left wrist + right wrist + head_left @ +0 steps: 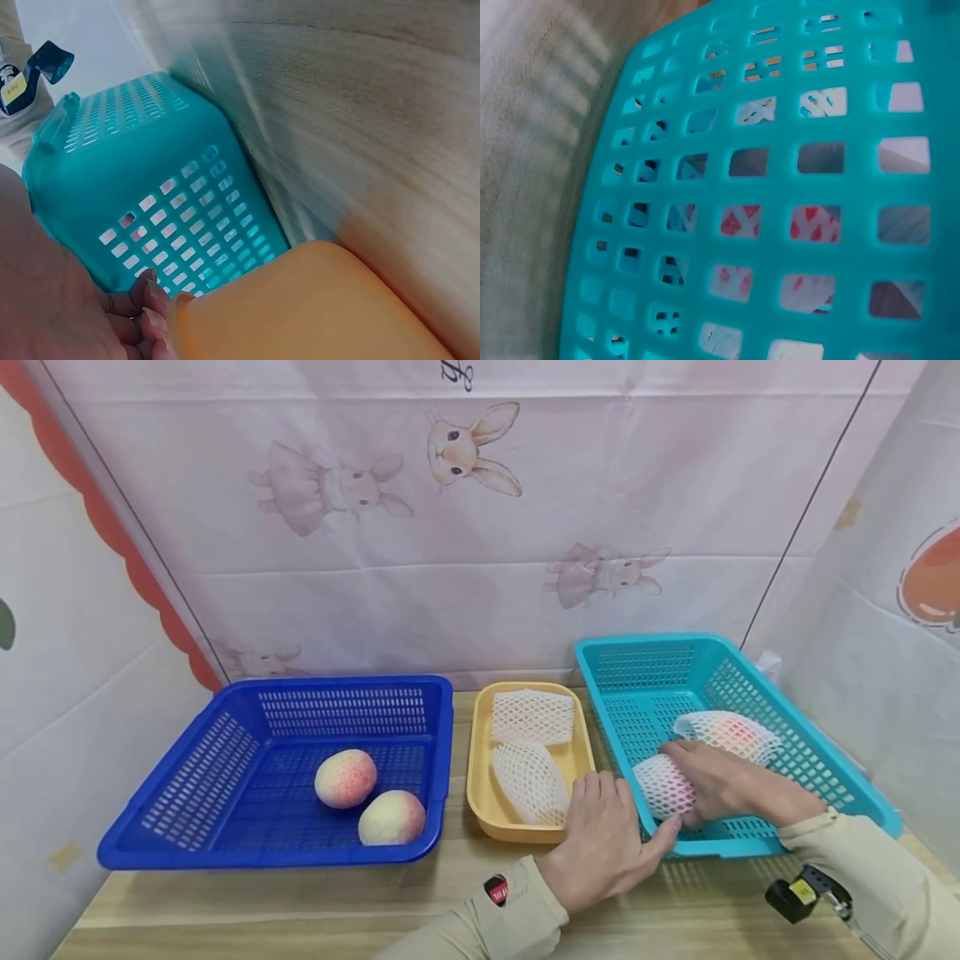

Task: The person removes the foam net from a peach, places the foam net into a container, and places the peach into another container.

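Looking roughly half done, to judge by the containers: counting one netted peach (738,735) toward the right side of the teal basket (626,714), and a second netted peach (663,787) near its front left corner. Seemingly left to wrap: two bare peaches (346,778) in the blue basket (262,857), with two white foam nets (532,717) lying in the yellow tray (487,818) between. Reaching over the teal basket's near rim with the right forearm (870,860), and curling the right grip (720,785) round the second netted peach; impossible to tell how tightly. Coming in low over the desk (300,910) with the left forearm (487,922), back of the hand up, resting the left grip (600,843) at the tray's right rim, fingers fairly straight, thumb spread toward the teal basket, grasping nothing visible.
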Available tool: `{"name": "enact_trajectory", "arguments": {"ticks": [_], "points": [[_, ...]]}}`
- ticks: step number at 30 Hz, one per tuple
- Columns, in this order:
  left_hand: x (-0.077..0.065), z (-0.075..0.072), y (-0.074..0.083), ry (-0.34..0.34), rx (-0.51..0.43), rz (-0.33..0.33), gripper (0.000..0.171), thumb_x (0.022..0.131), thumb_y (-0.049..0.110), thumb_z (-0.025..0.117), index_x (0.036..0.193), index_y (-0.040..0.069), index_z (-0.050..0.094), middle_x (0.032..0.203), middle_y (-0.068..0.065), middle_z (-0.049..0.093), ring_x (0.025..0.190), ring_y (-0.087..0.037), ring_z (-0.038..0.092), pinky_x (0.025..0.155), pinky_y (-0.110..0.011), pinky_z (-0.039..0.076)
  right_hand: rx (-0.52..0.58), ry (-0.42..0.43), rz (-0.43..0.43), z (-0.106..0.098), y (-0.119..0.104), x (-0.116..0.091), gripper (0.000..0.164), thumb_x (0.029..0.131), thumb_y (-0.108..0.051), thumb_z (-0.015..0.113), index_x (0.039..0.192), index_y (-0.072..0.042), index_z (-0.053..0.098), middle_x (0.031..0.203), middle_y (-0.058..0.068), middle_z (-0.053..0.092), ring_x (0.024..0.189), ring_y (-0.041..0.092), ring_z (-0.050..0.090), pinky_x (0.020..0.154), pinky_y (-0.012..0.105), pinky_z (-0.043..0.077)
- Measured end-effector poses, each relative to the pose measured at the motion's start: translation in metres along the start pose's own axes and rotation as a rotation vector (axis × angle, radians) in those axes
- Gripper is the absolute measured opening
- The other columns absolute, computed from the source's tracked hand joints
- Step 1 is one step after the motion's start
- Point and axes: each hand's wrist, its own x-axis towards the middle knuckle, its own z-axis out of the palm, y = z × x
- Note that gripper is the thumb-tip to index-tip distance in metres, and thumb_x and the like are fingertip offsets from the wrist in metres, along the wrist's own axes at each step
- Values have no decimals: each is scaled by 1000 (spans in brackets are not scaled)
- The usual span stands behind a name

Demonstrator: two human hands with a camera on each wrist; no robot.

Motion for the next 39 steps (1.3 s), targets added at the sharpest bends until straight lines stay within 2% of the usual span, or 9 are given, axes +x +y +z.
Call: {"name": "enact_trajectory", "arguments": {"ticks": [6,13,16,22,25,31,39], "points": [[-1,1,-1,36,9,7,54,97,59,30,78,14,53,76,-1,54,72,-15,46,67,-26,34,61,-34,2,-1,0,-1,95,62,-36,89,136,0,44,128,33,50,107,47,56,80,58,49],[-1,0,0,-21,8,-6,59,97,61,25,83,12,55,81,-2,56,78,-15,48,72,-27,37,60,-3,-14,-3,-1,-1,99,63,-57,83,135,0,46,127,32,51,109,47,55,81,58,49],[-1,-1,0,-24,11,-9,59,97,61,25,86,12,56,83,-2,56,80,-15,48,73,-27,37,67,19,-28,-4,-1,-1,101,62,-62,81,135,-1,47,127,30,52,107,45,57,79,56,50],[-3,-3,-2,-4,8,-3,59,98,60,25,87,11,57,82,-2,56,77,-15,47,71,-27,36,89,56,-35,-6,-2,-2,94,64,-53,84,135,-3,47,121,28,56,98,38,61,73,51,52],[-5,-4,-3,2,-5,-3,60,98,59,26,89,9,59,83,-2,57,77,-15,48,71,-27,37,96,80,-32,-7,-3,-3,88,65,-45,84,134,-4,47,113,23,60,89,28,62,66,43,52],[-6,-6,-4,-1,-20,-2,61,98,59,27,91,8,60,85,-3,58,78,-16,49,72,-27,38,123,127,-44,-11,-6,-6,82,65,-37,83,132,-5,47,100,13,63,73,11,55,57,29,46],[-6,-6,-5,-15,-30,-3,60,98,60,28,90,9,59,84,-3,56,79,-15,48,74,-26,38,118,158,-62,-20,-15,-13,85,64,-40,83,132,-4,47,104,13,64,75,9,56,59,29,47]]}}
